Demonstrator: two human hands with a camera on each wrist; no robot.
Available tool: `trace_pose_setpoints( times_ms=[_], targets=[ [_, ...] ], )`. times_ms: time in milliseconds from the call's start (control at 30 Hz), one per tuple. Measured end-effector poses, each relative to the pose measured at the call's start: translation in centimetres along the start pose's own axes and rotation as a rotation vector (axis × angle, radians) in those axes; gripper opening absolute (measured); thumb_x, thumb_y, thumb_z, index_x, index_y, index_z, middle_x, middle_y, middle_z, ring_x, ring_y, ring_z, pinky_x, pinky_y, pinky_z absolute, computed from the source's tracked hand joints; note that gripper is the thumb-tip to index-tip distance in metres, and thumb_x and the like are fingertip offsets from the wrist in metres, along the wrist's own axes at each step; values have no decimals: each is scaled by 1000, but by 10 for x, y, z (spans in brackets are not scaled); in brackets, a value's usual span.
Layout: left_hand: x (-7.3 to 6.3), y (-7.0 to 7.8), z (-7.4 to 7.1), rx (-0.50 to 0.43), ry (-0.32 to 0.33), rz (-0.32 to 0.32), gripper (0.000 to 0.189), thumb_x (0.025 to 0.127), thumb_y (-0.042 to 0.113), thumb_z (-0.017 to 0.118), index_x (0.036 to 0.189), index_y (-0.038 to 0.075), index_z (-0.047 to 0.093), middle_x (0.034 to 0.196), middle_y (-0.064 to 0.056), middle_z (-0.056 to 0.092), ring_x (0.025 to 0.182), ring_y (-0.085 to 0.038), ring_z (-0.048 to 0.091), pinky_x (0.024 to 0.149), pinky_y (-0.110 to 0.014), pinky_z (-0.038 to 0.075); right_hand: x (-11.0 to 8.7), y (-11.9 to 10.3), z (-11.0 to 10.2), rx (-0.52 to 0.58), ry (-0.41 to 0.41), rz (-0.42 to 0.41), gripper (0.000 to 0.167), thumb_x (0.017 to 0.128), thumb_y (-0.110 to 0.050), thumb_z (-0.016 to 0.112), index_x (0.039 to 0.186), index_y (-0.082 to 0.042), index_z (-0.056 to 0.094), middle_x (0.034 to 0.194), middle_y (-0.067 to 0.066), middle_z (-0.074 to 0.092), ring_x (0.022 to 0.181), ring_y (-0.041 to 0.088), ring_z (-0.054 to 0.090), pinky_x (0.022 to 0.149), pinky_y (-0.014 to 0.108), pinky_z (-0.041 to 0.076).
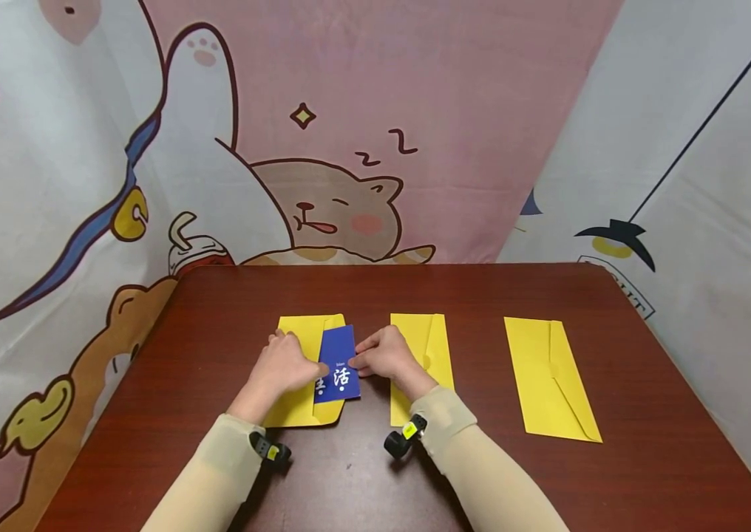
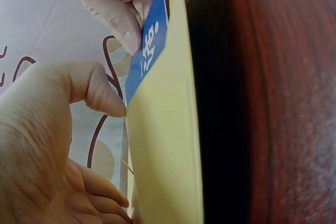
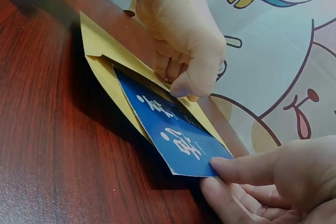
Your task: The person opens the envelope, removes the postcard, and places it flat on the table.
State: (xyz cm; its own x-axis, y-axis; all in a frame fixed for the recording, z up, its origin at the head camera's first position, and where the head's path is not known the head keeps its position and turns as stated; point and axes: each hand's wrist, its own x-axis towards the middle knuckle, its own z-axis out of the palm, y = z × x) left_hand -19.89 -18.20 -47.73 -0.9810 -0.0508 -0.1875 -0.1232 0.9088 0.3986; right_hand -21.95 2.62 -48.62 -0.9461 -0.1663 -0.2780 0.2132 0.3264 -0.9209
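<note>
A blue card (image 1: 337, 362) with white characters sits partly inside the left yellow envelope (image 1: 298, 414), its outer part sticking out past the open side. My right hand (image 1: 385, 353) pinches the card's outer edge between thumb and fingers, as the right wrist view shows at the card corner (image 3: 197, 169). My left hand (image 1: 285, 362) grips the envelope, thumb at the edge of its opening and the other fingers curled over its front. In the left wrist view, the left thumb (image 2: 107, 98) lies right at that edge, beside the card (image 2: 149, 45). The card's inner part is hidden by the envelope.
A second yellow envelope (image 1: 438, 347) lies under my right wrist, partly covered by it. Farther right is a third envelope (image 1: 542, 377), its flap folded over. All lie on a dark red wooden table (image 1: 462, 295), with a cartoon-printed cloth (image 1: 469, 111) behind.
</note>
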Motion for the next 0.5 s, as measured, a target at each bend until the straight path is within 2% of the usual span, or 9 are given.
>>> trace_pose_setpoints(
  times_ms=[233,500],
  targets=[
    [0,1,-1,2,-8,1,106,80,48,81,152,-17,38,159,-42,32,143,-59,39,117,-67,33,-2,1,-6,59,-44,14,19,85,4,86,101,10,77,86,17,75,65,21,75,64,34,63],
    [-1,0,-2,4,-8,8,106,80,48,82,151,-18,39,159,-43,31,142,-59,40,116,-66,34,-1,5,-13,122,-89,39,17,87,5,83,101,12,77,85,18,75,65,22,76,66,35,64]
  ],
)
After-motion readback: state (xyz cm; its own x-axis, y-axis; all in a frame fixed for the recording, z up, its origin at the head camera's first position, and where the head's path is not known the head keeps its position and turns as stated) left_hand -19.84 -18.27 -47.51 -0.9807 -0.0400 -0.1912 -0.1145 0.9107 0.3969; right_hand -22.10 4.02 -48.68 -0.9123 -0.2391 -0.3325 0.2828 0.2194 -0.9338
